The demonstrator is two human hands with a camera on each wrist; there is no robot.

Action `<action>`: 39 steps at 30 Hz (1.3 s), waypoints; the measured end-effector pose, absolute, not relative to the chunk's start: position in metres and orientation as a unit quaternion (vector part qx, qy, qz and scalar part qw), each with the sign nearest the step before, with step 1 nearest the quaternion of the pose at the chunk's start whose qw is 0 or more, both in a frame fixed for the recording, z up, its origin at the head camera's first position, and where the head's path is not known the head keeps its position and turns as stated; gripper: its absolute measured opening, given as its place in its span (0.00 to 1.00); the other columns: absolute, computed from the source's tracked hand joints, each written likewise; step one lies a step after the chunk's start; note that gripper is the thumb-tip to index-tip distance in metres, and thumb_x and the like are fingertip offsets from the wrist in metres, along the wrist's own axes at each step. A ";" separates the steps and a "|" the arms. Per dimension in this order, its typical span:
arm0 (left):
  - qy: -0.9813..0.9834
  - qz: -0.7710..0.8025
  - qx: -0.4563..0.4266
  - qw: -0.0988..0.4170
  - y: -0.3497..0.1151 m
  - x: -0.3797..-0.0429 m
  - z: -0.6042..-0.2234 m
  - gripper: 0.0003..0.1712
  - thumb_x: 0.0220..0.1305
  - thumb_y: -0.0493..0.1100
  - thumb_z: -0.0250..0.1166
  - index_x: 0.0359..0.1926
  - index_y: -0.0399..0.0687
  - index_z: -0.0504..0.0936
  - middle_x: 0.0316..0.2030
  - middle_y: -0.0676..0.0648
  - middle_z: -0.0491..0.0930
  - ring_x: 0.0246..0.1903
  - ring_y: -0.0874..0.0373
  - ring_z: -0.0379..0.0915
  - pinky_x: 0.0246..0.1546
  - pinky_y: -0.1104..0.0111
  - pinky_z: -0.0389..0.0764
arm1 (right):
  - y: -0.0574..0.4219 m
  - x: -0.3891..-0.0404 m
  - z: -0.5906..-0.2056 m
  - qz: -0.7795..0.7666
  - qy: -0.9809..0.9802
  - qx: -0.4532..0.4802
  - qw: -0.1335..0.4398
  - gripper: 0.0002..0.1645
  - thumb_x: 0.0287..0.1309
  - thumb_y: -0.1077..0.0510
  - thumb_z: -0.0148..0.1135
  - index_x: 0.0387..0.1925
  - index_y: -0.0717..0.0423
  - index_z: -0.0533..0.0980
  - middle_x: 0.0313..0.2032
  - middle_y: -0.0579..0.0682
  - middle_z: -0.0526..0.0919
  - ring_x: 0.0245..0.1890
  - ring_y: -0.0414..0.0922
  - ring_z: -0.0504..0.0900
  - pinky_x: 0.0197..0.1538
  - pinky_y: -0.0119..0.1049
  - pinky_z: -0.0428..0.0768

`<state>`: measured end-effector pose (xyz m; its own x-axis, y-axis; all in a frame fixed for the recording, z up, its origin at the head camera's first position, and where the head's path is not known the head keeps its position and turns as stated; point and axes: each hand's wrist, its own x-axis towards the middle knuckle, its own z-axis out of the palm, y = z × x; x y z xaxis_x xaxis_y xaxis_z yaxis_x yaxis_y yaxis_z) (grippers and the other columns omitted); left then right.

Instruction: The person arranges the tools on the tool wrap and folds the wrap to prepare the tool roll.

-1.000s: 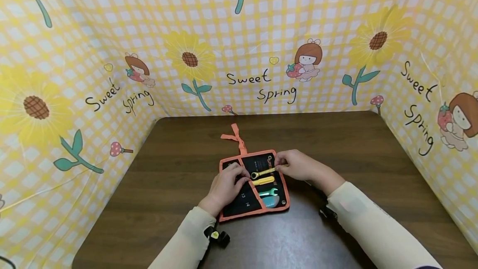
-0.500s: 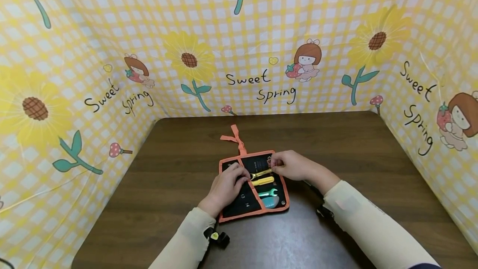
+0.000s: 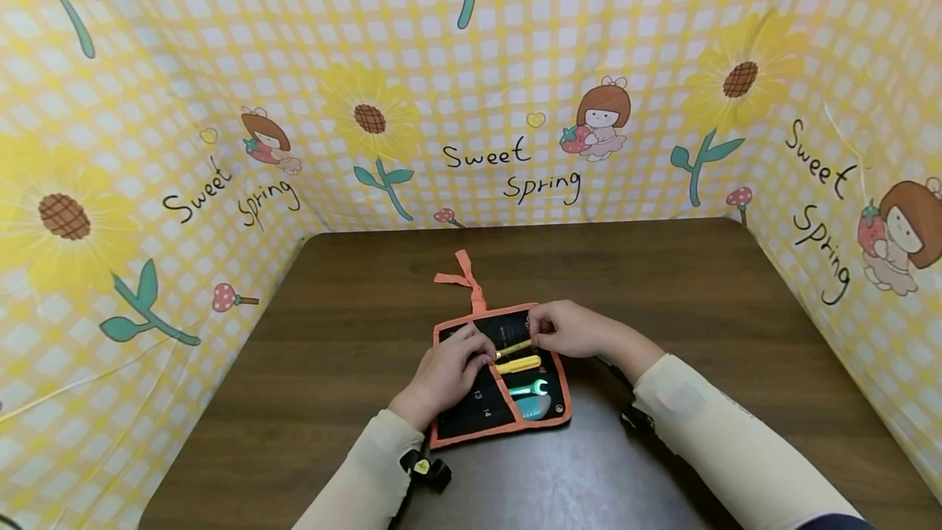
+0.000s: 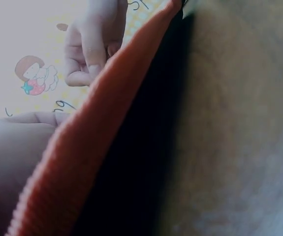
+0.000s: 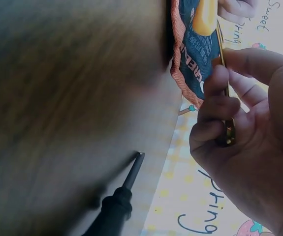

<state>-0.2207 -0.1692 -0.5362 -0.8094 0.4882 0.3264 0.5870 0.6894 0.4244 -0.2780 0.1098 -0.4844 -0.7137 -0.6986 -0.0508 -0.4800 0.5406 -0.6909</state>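
Note:
A black tool pouch (image 3: 471,437) with orange trim lies unrolled on the table, a slanted pocket edge across it. My right hand (image 3: 570,328) pinches a gold-yellow wrench (image 3: 513,348) between thumb and fingers. In the right wrist view one end of the wrench (image 5: 229,133) lies against the palm. Its other end reaches the pocket edge beside my left hand (image 3: 447,366), whose thumb and fingers pinch the orange trim there. Below the wrench, a yellow handle (image 3: 518,365), a green open-ended wrench (image 3: 531,388) and a teal rounded tool (image 3: 534,407) stick out of the pocket.
Orange tie straps (image 3: 471,285) stretch behind the pouch on the dark wooden table (image 3: 353,293). A yellow checked cloth (image 3: 486,80) encloses the back and sides. Black devices (image 3: 427,469) are strapped at both wrists. A black rod (image 5: 131,177) shows in the right wrist view.
My right hand has moved slightly left with the wrench, whose ring end has gone from plain view to the pocket edge by my left hand. The left hand stays at the trim.

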 end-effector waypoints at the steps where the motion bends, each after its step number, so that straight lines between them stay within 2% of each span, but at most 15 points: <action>1: -0.915 -0.261 -0.295 0.091 -0.169 -0.221 -0.536 0.09 0.75 0.42 0.66 0.41 0.68 0.81 0.42 0.65 0.73 0.33 0.68 0.71 0.34 0.68 0.77 | 0.110 -0.278 -0.485 -0.331 0.862 -0.345 0.167 0.08 0.72 0.61 0.63 0.35 0.46 0.79 0.27 0.43 0.80 0.25 0.40 0.75 0.33 0.38 0.76; 13: -0.914 -0.255 -0.310 0.063 -0.169 -0.222 -0.537 0.11 0.76 0.41 0.65 0.40 0.68 0.78 0.41 0.65 0.72 0.34 0.67 0.71 0.38 0.67 0.78 | 0.109 -0.287 -0.489 -0.353 0.832 -0.358 0.236 0.08 0.73 0.65 0.61 0.34 0.54 0.78 0.28 0.45 0.78 0.27 0.41 0.75 0.34 0.38 0.75; 22: -0.911 -0.269 -0.306 0.059 -0.170 -0.222 -0.536 0.08 0.74 0.44 0.67 0.42 0.68 0.83 0.41 0.65 0.74 0.35 0.69 0.73 0.39 0.67 0.79 | 0.113 -0.287 -0.490 -0.320 0.850 -0.348 0.233 0.04 0.69 0.62 0.66 0.36 0.50 0.79 0.30 0.45 0.80 0.29 0.41 0.77 0.35 0.38 0.76; 27: -0.913 -0.300 -0.269 0.056 -0.174 -0.221 -0.534 0.05 0.70 0.47 0.73 0.44 0.66 0.88 0.38 0.66 0.78 0.31 0.68 0.72 0.34 0.68 0.78 | 0.116 -0.286 -0.491 -0.333 0.849 -0.347 0.221 0.06 0.65 0.64 0.68 0.35 0.50 0.80 0.28 0.45 0.81 0.28 0.41 0.78 0.35 0.37 0.78; 33: -0.914 -0.319 -0.248 0.036 -0.178 -0.221 -0.531 0.04 0.66 0.47 0.76 0.40 0.62 0.89 0.35 0.62 0.81 0.30 0.68 0.75 0.33 0.69 0.80 | 0.115 -0.285 -0.493 -0.327 0.854 -0.346 0.212 0.07 0.66 0.65 0.68 0.35 0.49 0.81 0.28 0.44 0.81 0.28 0.41 0.78 0.34 0.38 0.79; 39: -0.912 -0.325 -0.246 0.039 -0.178 -0.222 -0.530 0.05 0.65 0.46 0.77 0.40 0.61 0.90 0.35 0.61 0.82 0.30 0.67 0.75 0.32 0.69 0.79 | 0.110 -0.284 -0.491 -0.310 0.858 -0.352 0.211 0.06 0.69 0.64 0.67 0.36 0.51 0.80 0.30 0.45 0.80 0.30 0.42 0.77 0.36 0.39 0.77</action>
